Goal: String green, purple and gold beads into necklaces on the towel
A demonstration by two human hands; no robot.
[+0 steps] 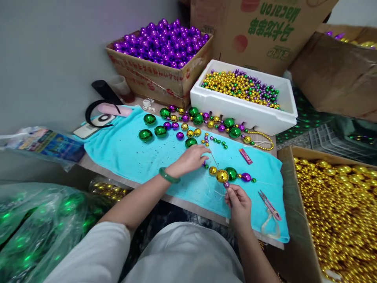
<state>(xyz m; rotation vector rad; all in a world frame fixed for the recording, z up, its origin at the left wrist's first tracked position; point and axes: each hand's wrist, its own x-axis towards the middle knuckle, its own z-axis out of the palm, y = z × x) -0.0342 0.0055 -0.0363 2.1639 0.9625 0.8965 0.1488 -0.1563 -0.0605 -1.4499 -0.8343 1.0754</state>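
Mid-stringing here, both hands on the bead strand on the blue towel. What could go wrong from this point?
1. The right hand pinches the strand by one end only; if that grip loosens, the strung balls could slide off.
2. Loose green balls lie unrestrained on the towel near the left hand; a sweep of the forearm might roll them off the table.
3. Thread snips lie close to the right wrist and could snag the thread or nick skin.

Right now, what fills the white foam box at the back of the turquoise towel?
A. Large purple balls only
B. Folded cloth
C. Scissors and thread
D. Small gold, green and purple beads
D: the white foam box holds a heap of small shiny gold, green and purple beads.
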